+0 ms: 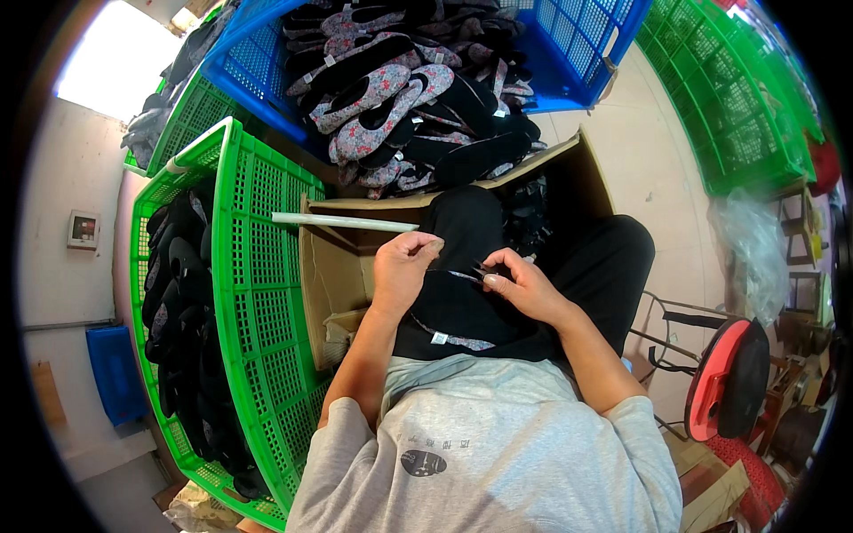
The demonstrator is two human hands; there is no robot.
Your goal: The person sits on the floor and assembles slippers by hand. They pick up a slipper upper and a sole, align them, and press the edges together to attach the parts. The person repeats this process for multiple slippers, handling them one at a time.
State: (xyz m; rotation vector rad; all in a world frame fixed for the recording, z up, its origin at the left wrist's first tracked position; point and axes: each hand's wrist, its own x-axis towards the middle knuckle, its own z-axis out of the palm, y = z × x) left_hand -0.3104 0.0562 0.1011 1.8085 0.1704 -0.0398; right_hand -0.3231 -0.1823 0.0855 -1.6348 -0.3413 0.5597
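Observation:
On my lap lies a black slipper (455, 305) with a floral lining along its edge and a small white tag. My left hand (402, 271) is raised over its left side, thumb and fingertips pinched together; what they hold, if anything, is too small to make out. Across from it, my right hand (526, 286) grips small dark thread snips (481, 270), their points toward the left hand, just above the slipper. Both hands are close together and a short gap apart.
A blue crate (569, 62) ahead holds a heap of floral slippers (391, 98). At my left stands a green crate (267, 311) of dark slippers. An open carton (338, 275) sits before my knees, with a pale strip (346, 221) near its edge. A red-and-black stool (724, 382) is at right.

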